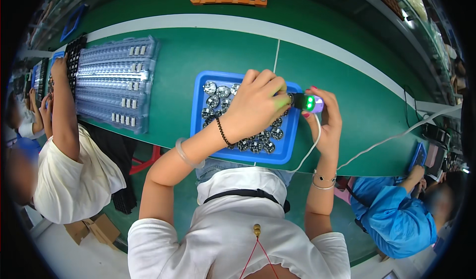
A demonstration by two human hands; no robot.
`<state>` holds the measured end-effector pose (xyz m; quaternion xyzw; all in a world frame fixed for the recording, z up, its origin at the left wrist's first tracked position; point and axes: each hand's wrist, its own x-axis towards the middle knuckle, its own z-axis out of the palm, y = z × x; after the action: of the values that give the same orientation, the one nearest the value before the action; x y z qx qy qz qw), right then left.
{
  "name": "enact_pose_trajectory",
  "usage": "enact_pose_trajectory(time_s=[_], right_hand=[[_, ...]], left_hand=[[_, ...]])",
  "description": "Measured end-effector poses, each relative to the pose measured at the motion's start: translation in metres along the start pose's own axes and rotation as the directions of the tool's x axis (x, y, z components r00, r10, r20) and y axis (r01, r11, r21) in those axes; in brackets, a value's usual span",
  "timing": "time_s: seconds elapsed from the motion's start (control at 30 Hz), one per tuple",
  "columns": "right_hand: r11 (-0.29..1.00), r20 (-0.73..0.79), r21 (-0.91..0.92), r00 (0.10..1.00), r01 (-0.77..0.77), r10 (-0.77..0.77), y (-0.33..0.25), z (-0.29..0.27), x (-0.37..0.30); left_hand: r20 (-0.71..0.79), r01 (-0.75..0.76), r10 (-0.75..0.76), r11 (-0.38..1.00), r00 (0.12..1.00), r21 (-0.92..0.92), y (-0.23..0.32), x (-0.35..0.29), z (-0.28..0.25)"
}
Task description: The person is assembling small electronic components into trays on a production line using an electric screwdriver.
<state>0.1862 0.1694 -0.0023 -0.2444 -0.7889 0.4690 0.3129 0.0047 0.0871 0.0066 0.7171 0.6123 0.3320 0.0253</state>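
Note:
My right hand (329, 123) grips a small purple and black device (312, 103) with glowing green lights, held between thumb and fingers. A white cable (316, 139) hangs down by that hand. Against the device's black end, my left hand (260, 103) has its fingers curled and closed. What they pinch is mostly hidden; only a dark edge shows at the fingertips, and green light falls on the fingers. Both hands are above the right part of a blue tray (196, 125). Inside it lie several small round parts (212, 101), silver and black, partly covered by my left hand and forearm.
Clear plastic trays (111, 81) with small white pieces lie to the left, beside a black tray (74, 63). An orange fixture (229, 1) with round parts sits at the far side. The cable crosses the green table (367, 110) rightward. Co-workers sit on both sides.

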Motion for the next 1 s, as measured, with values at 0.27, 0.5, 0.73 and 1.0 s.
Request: enact_pose_trajectory(time_s=[0.27,0.5,0.73,1.0], right_hand=[[0.963,-0.405,0.251,0.893,-0.095,0.194,0.008,-0.003,-0.022],[0.959,-0.268,0.263,0.947,-0.103,0.176,0.001,0.001,-0.035],[0.959,-0.238,0.261,0.955,-0.112,0.177,0.0,0.0,-0.045],[0.942,-0.22,0.316,0.957,-0.111,0.187,-0.005,0.003,-0.049]], left_hand=[[0.034,-0.032,0.029,0.995,0.999,0.093,-0.013,-0.003,0.016],[0.026,0.002,0.0,0.999,1.0,-0.044,-0.01,-0.005,0.014],[-0.024,0.019,-0.018,0.998,1.0,0.063,-0.005,-0.007,0.003],[0.011,-0.041,0.04,0.997,0.999,0.062,-0.012,-0.006,0.023]])
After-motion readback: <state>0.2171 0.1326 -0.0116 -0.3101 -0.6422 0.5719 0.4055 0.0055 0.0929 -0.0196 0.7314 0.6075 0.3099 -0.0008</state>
